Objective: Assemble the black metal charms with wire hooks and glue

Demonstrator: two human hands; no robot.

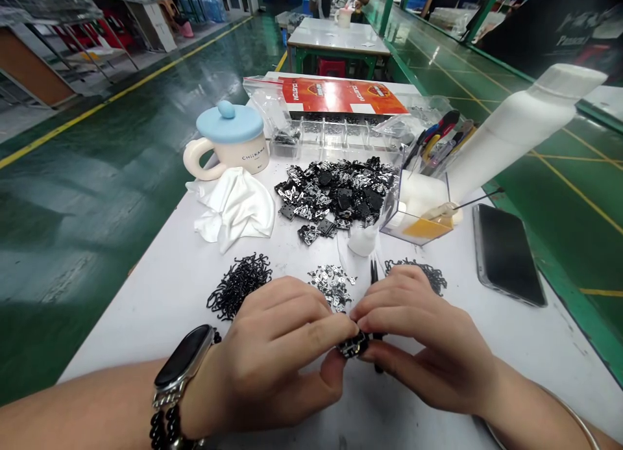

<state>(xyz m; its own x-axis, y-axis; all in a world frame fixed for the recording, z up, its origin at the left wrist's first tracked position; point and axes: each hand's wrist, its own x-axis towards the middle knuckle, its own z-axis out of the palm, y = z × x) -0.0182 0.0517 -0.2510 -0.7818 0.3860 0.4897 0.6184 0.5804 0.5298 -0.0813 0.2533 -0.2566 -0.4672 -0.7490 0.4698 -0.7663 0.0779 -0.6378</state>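
1. A small black metal part (353, 347) is held just above the bench (160, 320), between both hands; likely light and stiff, but tiny; best taken by its edges;
2. The left hand (272, 352) is nearly closed, pinching it; the right hand (421, 339) is also curled, its fingertips (363, 315) pinching it from the other side;
3. Black tweezers (374, 275) show beneath the right hand; a heap of black-and-silver clips (335, 193) lies beyond.

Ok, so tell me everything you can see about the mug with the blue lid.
The cream-white mug looks ceramic and has a thick, rounded ring handle pointing left, with small dark lettering on its side. A pale blue lid, smooth and possibly silicone, sits on top with a rounded knob. The mug stands upright near the far left edge of the white table. A crumpled white cloth lies against or just in front of its base.
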